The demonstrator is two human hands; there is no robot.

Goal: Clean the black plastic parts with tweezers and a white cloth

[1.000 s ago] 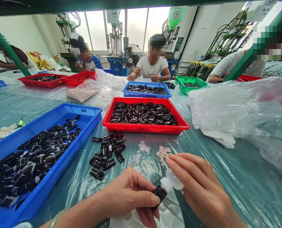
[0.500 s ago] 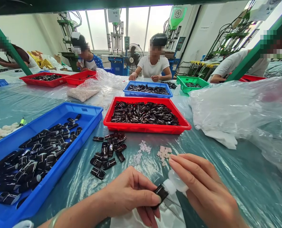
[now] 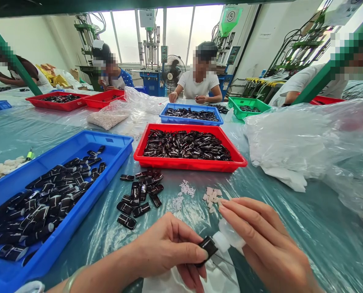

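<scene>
Between thumb and fingers, my left hand (image 3: 169,248) pinches a glossy black plastic case (image 3: 207,250) near the bottom middle. My right hand (image 3: 269,244) is wrapped round a small translucent squeeze bottle (image 3: 232,234). The bottle is tipped sideways, its white cap close against the case's upper end; whether they touch I cannot tell. Beneath both hands lies a white sheet (image 3: 166,283), and a thin metal tool (image 3: 222,268) rests on it. Beyond my left hand is a loose pile of black cases (image 3: 141,209). Small clear plastic bits (image 3: 186,189) and pale pinkish pieces (image 3: 212,195) lie ahead of the hands.
A blue tray (image 3: 120,140) of black cases stands left, a full red tray (image 3: 190,164) ahead, and another blue tray (image 3: 191,121) behind it. Clear plastic bags (image 3: 288,138) heap at right. Several people sit across the table. A green frame bar (image 3: 331,67) slants at upper right.
The view has shifted very slightly. My hands keep the case and bottle in nearly the same pose. Across the table, the white-shirted person's hands have moved a little.
</scene>
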